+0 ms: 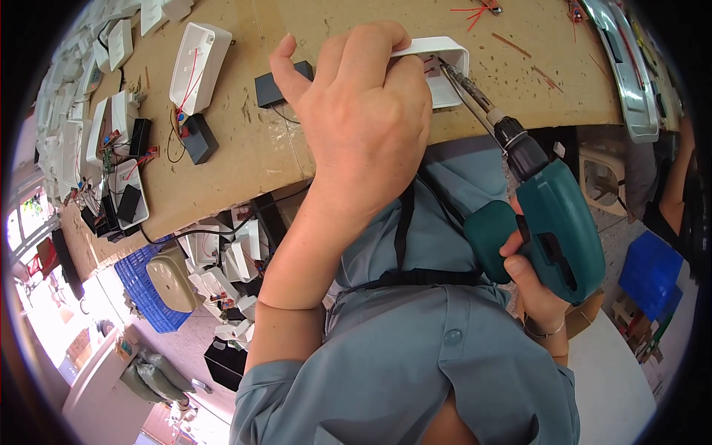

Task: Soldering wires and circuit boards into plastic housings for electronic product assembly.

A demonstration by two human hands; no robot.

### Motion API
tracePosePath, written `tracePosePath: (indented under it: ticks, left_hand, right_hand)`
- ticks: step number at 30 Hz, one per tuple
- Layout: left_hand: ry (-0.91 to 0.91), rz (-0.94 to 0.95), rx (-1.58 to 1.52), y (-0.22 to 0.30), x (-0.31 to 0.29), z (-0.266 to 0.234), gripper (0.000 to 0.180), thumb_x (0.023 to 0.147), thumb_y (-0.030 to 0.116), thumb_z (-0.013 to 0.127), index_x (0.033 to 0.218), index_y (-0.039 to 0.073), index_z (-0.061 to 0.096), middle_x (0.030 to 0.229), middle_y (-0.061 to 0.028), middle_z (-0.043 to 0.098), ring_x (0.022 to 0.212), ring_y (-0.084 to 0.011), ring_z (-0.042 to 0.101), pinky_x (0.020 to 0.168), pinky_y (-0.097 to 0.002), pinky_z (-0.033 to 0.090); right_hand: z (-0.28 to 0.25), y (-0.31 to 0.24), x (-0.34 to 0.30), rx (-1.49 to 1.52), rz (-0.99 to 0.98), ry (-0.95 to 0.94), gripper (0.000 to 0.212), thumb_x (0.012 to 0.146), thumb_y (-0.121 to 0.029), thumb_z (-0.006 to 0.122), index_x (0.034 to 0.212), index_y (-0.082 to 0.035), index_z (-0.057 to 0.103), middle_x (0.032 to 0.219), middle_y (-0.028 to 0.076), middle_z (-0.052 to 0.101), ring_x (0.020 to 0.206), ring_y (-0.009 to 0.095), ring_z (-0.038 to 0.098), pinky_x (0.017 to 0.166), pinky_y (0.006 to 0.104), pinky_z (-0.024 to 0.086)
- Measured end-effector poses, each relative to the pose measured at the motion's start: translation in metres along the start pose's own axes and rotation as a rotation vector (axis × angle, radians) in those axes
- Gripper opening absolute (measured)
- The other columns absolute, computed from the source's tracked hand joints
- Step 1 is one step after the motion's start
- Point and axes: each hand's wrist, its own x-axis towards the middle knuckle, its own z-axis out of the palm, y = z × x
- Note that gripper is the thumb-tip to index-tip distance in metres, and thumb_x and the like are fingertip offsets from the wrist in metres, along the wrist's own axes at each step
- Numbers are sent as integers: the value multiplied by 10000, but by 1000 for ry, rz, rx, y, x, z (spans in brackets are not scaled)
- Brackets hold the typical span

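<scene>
My left hand (363, 104) is closed on a white plastic housing (450, 46), its little finger sticking out to the left. The housing lies at the front edge of the table, and the hand covers its left part. My right hand (530, 285) grips a teal soldering gun (567, 222) by its handle. The gun's thin metal tip (445, 65) reaches into the open housing, close to a small part with red wires. Whether the tip touches that part, I cannot tell. A black box (271, 90) with a thin wire sits just left of my left hand.
Another white housing (215, 48) with red wires lies left, above a second black box (199, 139). Several wired housings crowd the table's left side. A white tray-like casing (630, 81) stands at the right. Below the table are a blue crate (148, 285) and a beige stool (172, 278).
</scene>
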Motion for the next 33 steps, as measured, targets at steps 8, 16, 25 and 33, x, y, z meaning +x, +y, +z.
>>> tracePosePath:
  ticks: [8,16,25,33]
  left_hand:
    - [12,-4,-10,-1,2,2,39,690,112,647,721,88,640,869,2,560,773,-166,541,882,-475,275]
    - [-55,19,-193,-10,-1,-16,297,616,132,705,887,57,612,1012,-100,535,824,-226,535,861,-432,313]
    - [-184,8,-190,-15,-4,-26,640,545,166,742,1106,1,481,1061,-197,448,952,-342,463,749,-375,446]
    - [606,-864,-1551,-115,8,-116,370,869,267,515,1146,27,466,991,-99,582,873,-213,590,591,-296,503]
  right_hand:
    - [-9,7,-2,-52,-31,-13,146,709,-8,662,836,-26,591,773,45,582,693,121,550,629,250,437]
    - [-15,17,-5,50,-226,18,547,703,-115,666,1161,85,445,1102,212,543,668,157,557,597,267,455]
    - [-14,14,-5,141,-306,160,563,710,-140,674,1163,80,422,1080,213,545,642,158,552,577,254,454]
    - [-20,12,3,77,-367,180,559,747,-169,638,1176,91,393,1077,217,533,630,148,542,595,253,437]
